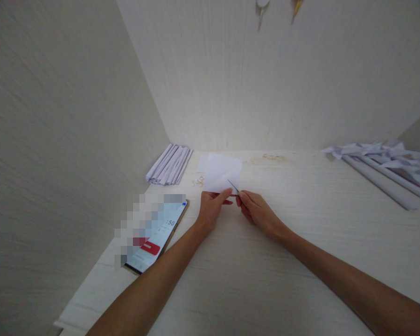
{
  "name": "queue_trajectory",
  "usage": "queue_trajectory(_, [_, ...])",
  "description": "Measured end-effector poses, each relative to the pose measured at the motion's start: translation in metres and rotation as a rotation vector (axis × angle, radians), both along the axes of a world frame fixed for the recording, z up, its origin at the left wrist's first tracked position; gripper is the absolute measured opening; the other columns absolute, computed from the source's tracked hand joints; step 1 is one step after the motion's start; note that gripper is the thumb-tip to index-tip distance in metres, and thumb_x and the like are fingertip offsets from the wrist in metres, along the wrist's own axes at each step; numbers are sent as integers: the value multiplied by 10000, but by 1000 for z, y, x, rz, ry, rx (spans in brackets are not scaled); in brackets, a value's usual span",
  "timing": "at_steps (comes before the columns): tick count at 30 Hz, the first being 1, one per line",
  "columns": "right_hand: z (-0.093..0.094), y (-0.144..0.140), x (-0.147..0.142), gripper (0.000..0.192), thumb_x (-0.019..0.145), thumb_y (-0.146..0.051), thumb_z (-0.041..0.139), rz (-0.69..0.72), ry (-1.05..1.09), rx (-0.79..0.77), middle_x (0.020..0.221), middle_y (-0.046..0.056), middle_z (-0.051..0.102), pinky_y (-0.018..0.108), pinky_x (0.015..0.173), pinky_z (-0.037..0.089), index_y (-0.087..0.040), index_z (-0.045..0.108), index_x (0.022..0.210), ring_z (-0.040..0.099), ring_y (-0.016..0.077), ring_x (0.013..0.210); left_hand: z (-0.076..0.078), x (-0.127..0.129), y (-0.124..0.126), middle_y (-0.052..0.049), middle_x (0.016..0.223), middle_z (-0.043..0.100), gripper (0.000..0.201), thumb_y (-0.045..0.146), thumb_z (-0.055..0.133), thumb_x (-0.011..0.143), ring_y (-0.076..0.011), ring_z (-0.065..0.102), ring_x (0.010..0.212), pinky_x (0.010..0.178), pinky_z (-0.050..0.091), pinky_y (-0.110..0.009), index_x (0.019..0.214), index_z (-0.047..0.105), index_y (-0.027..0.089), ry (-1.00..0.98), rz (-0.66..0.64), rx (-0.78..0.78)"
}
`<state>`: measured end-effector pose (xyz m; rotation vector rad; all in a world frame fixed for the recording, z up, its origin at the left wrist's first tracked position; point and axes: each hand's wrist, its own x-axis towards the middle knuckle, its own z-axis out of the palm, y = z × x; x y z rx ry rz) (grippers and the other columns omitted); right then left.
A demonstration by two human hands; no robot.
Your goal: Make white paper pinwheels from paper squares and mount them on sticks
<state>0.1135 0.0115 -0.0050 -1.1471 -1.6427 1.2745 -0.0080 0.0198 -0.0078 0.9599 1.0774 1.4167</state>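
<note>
1. Work area: white table point(301, 261), boxed in by left panel point(73, 116) and back panel point(238, 88). Everything below sits inside this nook except the hanging bits.
2. Main item: white paper sheet point(223, 169), center, toward the back of the table, near edge in the hands. Can't tell if its far end rests flat or is lifted.
3. Left hand point(210, 208): narrow pinch on the sheet's near edge, thumb on top, fingers below. Forearm comes in from bottom left, passing just beside the phone.
4. Right hand point(252, 205): closed around thin dark tool point(233, 185), which points up-left across the sheet's near right corner. Possibly scissors; handle hidden by fingers, view dim. Forearm enters from lower right, stretched forward.
5. Hands close together, fingertips near each other at the sheet's near edge.
6. Around the sheet: smaller paper piece point(202, 163) at its left, partly under it; tiny scraps point(197, 181) just beside.
7. Left: bundle of paper rolls point(170, 164) near the corner; phone point(165, 228), screen up, partly pixelated.
8. Right: long paper tubes point(378, 183), with crinkled paper strips point(388, 150) behind.
9. Back panel, top: two small hanging items, one whitish point(262, 3), one yellow point(297, 8).
</note>
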Motion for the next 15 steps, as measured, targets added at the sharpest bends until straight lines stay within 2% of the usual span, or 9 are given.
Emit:
queue_trajectory(6, [-2, 1, 0, 342, 821, -406, 281, -6, -34, 51, 397, -68, 308, 205, 347, 178, -189, 400, 585, 261, 64, 332, 1, 0, 0, -33, 668, 654, 176, 233, 651, 547, -135, 593, 581, 458, 460, -209, 692, 651, 133, 12, -1, -14])
queue_trajectory(15, [-3, 1, 1, 331, 818, -394, 286, 7, -2, 42, 402, -71, 297, 201, 351, 186, -186, 407, 591, 262, 63, 335, -4, -2, 0, -19, 689, 646, 187, 239, 648, 563, -121, 582, 589, 471, 456, -206, 725, 648, 144, 5, -28, 7])
